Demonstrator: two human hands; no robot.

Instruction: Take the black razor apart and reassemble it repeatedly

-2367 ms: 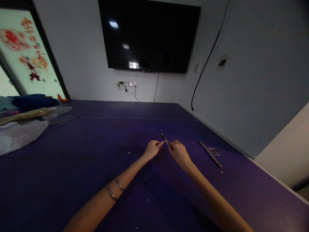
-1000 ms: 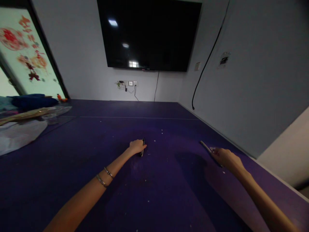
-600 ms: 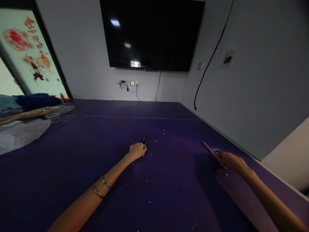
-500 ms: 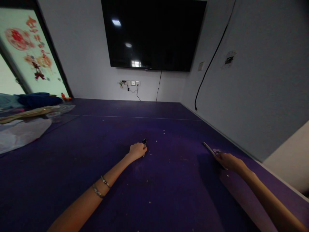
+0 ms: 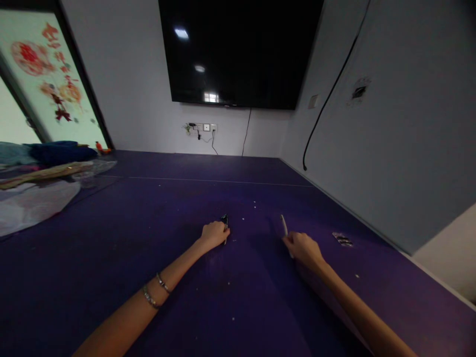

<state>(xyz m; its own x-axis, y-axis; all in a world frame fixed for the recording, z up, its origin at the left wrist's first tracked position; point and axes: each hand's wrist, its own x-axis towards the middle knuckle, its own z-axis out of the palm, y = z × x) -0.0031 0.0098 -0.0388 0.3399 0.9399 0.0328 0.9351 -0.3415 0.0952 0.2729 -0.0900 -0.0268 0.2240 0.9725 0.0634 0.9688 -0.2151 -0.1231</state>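
My left hand (image 5: 213, 235) is closed near the middle of the purple surface (image 5: 178, 317). A small black-tipped thing (image 5: 224, 218) with a thin light edge pokes out from its fingers; the kind cannot be made out. To the right, my right hand (image 5: 305, 248) grips a slim, whitish stick (image 5: 284, 225), whose far end points up and slightly left. The hidden part of the stick lies under my fingers. A small clear packet with dark strips (image 5: 342, 239) rests on the surface to the right of my right hand.
White specks (image 5: 243, 218) dot the surface. Clear plastic sheeting (image 5: 40, 206) and dark blue cloth (image 5: 63, 152) lie at the left. A black cable (image 5: 320, 119) hangs along the right wall. Ahead, a television (image 5: 241, 54) is mounted above wall sockets (image 5: 206, 127).
My right hand has moved left with the stick, away from the packet, which now shows fully. My left hand stays nearly in place. The view has shifted slightly.
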